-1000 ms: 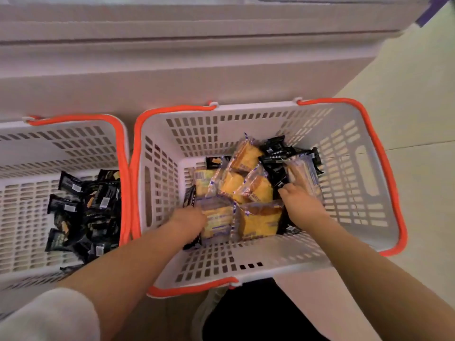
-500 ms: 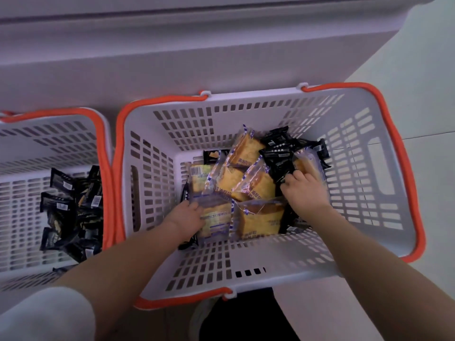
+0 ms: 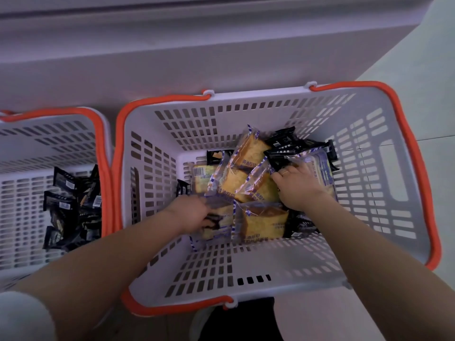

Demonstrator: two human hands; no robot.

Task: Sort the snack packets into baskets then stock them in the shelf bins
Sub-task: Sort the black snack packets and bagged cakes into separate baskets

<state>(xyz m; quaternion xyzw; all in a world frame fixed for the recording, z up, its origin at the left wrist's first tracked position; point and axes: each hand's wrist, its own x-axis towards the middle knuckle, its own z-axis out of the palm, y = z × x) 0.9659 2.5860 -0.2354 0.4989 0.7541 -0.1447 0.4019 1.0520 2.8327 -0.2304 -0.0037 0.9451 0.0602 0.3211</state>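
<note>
A white basket point(image 3: 246, 102) with orange handles holds several yellow cake packets point(image 3: 248, 153) mixed with black snack packets point(image 3: 285, 141). My left hand point(image 3: 189, 215) reaches under the edge of a clear cake packet point(image 3: 219, 217), and its fingers curl round a black packet point(image 3: 212, 221) there. My right hand point(image 3: 299, 187) lies on the pile at the right, fingers curled onto another black packet point(image 3: 278, 157). To the left, a second white basket point(image 3: 49, 134) contains only black packets point(image 3: 69, 205).
Right behind both baskets runs a white shelf base point(image 3: 172, 57). Pale floor tiles point(image 3: 430, 99) lie to the right. Something dark point(image 3: 241, 321) shows below the big basket's near rim.
My left hand has pushed further right, under the cake packet, onto a black packet. My right hand has shifted left onto a black packet at the top of the pile.
</note>
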